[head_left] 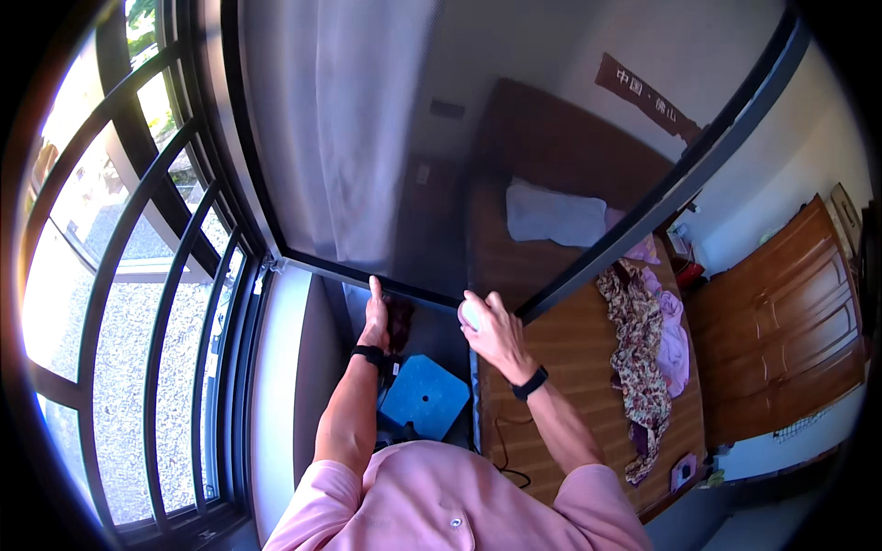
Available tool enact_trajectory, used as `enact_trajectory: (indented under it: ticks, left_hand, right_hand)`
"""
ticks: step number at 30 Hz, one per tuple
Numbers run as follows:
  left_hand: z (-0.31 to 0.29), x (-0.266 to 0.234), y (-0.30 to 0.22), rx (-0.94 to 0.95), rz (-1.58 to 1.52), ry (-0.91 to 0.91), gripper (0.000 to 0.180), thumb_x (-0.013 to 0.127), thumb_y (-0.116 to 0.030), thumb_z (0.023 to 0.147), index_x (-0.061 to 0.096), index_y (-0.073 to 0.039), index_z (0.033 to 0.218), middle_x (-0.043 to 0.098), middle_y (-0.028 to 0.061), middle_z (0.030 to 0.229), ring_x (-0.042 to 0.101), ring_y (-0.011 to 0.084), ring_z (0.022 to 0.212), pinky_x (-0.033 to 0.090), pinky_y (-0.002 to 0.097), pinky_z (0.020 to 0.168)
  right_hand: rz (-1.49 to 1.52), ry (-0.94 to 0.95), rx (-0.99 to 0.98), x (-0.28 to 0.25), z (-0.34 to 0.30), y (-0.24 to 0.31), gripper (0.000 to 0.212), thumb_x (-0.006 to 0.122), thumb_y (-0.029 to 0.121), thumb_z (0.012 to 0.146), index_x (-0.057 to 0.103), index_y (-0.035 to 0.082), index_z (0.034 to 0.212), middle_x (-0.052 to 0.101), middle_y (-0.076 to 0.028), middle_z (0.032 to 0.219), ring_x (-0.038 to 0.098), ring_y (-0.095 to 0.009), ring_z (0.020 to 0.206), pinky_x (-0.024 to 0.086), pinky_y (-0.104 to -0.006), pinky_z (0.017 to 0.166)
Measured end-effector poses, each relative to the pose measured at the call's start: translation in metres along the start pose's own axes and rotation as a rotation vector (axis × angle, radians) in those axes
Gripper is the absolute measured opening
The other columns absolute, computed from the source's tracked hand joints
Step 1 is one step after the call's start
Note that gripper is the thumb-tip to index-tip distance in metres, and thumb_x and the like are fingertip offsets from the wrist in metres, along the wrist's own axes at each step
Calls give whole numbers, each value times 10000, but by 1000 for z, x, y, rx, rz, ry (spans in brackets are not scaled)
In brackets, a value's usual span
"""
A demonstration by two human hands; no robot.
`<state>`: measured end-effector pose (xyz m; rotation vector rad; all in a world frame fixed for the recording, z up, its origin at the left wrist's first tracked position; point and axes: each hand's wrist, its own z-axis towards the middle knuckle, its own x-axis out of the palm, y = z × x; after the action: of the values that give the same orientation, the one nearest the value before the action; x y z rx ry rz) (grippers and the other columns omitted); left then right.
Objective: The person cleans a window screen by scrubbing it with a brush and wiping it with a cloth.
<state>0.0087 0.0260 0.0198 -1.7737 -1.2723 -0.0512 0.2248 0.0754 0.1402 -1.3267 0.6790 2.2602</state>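
A large dark-framed window screen (367, 274) with see-through mesh stands tilted in front of me. My left hand (375, 317) grips its lower frame bar from below, thumb up against the bar, the other fingers mostly hidden. Near the frame's lower right corner, my right hand (496, 332) is closed round a small white rounded object (470, 316). Its kind I cannot make out, as the fingers cover much of it. Each wrist carries a black band. Below and between my forearms sits a blue plastic stool (425, 397) with a small hole in its top.
On the left, a window with dark curved bars (156, 248) is beside a pale sill (280, 367). To the right lies a bed with a brown mat (560, 376), a patterned cloth (634, 358) and a pillow (556, 213) seen through the mesh. A wooden cabinet (781, 321) stands beyond.
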Motion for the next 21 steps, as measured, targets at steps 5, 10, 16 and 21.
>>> enact_trajectory:
  ticks: [5,10,16,21]
  left_hand:
    - [4,-25,-4,-5,77,10,819,339,-817,910,625,-66,1069,667,123,777,616,227,617,493,371,523]
    - [-8,-1,-6,-30,56,-30,892,294,-831,906,659,-30,1048,673,131,734,590,237,535,480,374,484]
    - [3,-4,2,8,30,29,857,314,-821,911,658,-50,1054,671,126,740,581,226,527,445,353,447]
    - [-8,-4,-7,-15,0,-5,831,323,-823,908,638,-65,1034,661,116,728,575,225,524,436,356,445]
  right_hand:
    - [54,-597,-198,-63,51,34,576,776,144,810,559,94,1341,527,-161,1086,653,-362,867,582,-438,684]
    - [-23,-239,-128,3,33,4,576,764,156,794,560,84,1328,534,-180,1093,664,-395,858,583,-440,651]
    - [220,-294,-169,-34,31,40,553,779,166,789,606,101,1311,582,-172,1052,651,-368,884,558,-454,763]
    - [97,-691,-294,-76,112,54,602,775,116,815,533,46,1362,567,-173,1070,638,-353,895,552,-426,699]
